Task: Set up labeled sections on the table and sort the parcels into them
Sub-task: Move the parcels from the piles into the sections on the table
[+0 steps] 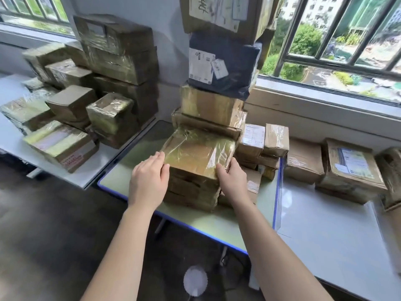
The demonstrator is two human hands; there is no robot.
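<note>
Overall: three tables side by side under barred windows (pixel 338 40), on a dark floor (pixel 54 224).
Right table (pixel 325 235): white top; carries brown boxes (pixel 351 168), some two high, along its far side.
Middle table (pixel 217 224): pale green top with a blue edge; holds the tall stack, the low stack and the small boxes.
Left table (pixel 95 168): white top; loaded with the left pile.
Left pile (pixel 117 61): film-wrapped cartons of mixed sizes, highest at the wall, lower toward the near edge.
Tall stack (pixel 212 105): parcels piled against the wall between the windows, its top out of view.
Dark parcel (pixel 234 68): soft navy bag with a white label, in the tall stack, on a brown carton.
Low stack (pixel 191 190): flat cartons at the front of the middle table, touching the foot of the tall stack.
Small boxes (pixel 264 142): taped, just right of the tall stack.
Wrapped box (pixel 195 153): brown, under yellowish film; lies on top of the low stack, between both hands.
Left hand (pixel 147 181): fingers straight, pressed flat against the wrapped box's left side.
Right hand (pixel 233 181): grips the wrapped box's near right corner, thumb on the front face, fingers round the side.
Round object (pixel 195 281): white, on the floor below the middle table; kind unclear.
</note>
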